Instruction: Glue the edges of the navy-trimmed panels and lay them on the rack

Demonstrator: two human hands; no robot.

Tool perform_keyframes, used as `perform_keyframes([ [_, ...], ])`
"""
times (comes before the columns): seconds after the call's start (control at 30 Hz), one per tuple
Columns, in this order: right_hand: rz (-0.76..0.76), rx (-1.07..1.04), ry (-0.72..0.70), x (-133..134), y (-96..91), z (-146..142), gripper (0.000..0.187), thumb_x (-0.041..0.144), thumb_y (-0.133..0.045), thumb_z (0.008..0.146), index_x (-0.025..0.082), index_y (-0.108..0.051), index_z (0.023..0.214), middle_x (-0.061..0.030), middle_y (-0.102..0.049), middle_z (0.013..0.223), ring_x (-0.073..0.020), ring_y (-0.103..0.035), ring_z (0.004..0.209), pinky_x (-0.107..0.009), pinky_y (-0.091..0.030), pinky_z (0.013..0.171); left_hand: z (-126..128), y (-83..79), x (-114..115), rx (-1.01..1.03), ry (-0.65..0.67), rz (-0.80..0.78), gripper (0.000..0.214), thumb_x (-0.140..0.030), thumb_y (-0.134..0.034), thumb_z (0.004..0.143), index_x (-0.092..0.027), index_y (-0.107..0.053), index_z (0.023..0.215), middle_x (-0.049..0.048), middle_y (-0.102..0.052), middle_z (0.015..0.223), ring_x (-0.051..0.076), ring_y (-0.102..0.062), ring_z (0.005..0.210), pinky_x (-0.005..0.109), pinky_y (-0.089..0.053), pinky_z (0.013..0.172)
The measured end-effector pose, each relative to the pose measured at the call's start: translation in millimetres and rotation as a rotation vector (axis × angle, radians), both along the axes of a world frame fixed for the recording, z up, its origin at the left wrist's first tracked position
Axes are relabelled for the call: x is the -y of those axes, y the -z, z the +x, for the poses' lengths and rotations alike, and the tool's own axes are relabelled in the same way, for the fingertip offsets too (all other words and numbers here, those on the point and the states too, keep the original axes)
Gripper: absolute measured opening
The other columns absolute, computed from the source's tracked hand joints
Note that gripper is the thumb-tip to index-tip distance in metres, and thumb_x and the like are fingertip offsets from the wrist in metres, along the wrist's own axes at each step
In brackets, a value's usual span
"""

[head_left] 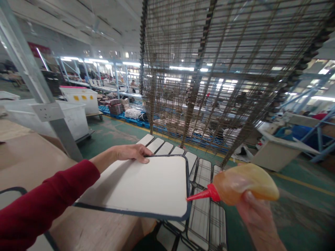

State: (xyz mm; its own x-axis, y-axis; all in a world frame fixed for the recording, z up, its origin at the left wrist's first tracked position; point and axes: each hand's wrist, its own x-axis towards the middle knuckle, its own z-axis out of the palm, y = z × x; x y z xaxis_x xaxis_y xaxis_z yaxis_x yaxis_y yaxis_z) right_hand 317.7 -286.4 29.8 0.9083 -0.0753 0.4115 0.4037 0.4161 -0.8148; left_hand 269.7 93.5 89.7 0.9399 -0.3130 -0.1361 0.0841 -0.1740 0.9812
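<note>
My left hand (132,152), in a red sleeve, lies on the far edge of a white square panel with a dark rim (146,184) and grips that edge. The panel rests on the brown table (31,157) and sticks out past the table's end. My right hand (255,212) is closed around a soft amber squeeze bottle with a red nozzle (240,186). The nozzle tip touches the panel's right rim, near its lower corner.
Below the panel, a wire tray (204,209) carries several more white panels. A tall wire drying rack (222,69) rises just behind. White bins (75,115) stand left by a grey steel post (39,90). Green floor and a beige table lie to the right.
</note>
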Motion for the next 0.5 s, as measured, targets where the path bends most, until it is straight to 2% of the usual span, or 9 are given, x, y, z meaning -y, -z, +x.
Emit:
perform_keyframes([
  [0.17,-0.014,-0.034,0.08,-2.9,0.0,-1.3,0.07,0.044,-0.087,0.046,0.024,-0.067,0.11,-0.009,-0.072,0.09,-0.0291,-0.068,0.082,-0.044,-0.057,0.077,-3.5,1.9,2.3,-0.125,0.093,0.025,0.038,-0.036,-0.079,0.064,-0.015,-0.076,0.096,0.008,-0.075,0.084,0.028,-0.069,0.084,0.033,-0.054,0.075],
  [0.23,0.001,-0.037,0.108,-3.2,1.0,-1.0,0.069,0.044,-0.088,0.044,0.024,-0.068,0.107,-0.0089,-0.072,0.091,-0.031,-0.067,0.088,-0.046,-0.056,0.08,-5.7,1.8,3.9,-0.132,0.089,0.016,0.038,-0.038,-0.079,0.065,-0.015,-0.076,0.096,0.0091,-0.075,0.086,0.029,-0.069,0.085,0.034,-0.054,0.075],
  [0.37,0.037,-0.026,0.13,-2.9,5.7,1.1,0.064,0.042,-0.088,0.045,0.024,-0.068,0.104,-0.0074,-0.072,0.092,-0.0307,-0.067,0.093,-0.046,-0.055,0.085,-9.3,3.6,3.6,-0.132,0.039,-0.018,0.038,-0.038,-0.08,0.064,-0.015,-0.076,0.095,0.0093,-0.075,0.085,0.029,-0.069,0.085,0.035,-0.055,0.074],
  [0.5,0.056,0.016,0.137,-4.4,10.4,2.7,0.057,0.04,-0.087,0.049,0.024,-0.068,0.1,-0.0053,-0.072,0.087,-0.0282,-0.067,0.09,-0.044,-0.054,0.084,-9.2,10.5,-2.8,-0.12,0.05,-0.02,0.038,-0.04,-0.076,0.068,-0.014,-0.075,0.096,0.0105,-0.075,0.089,0.029,-0.069,0.085,0.035,-0.055,0.075],
])
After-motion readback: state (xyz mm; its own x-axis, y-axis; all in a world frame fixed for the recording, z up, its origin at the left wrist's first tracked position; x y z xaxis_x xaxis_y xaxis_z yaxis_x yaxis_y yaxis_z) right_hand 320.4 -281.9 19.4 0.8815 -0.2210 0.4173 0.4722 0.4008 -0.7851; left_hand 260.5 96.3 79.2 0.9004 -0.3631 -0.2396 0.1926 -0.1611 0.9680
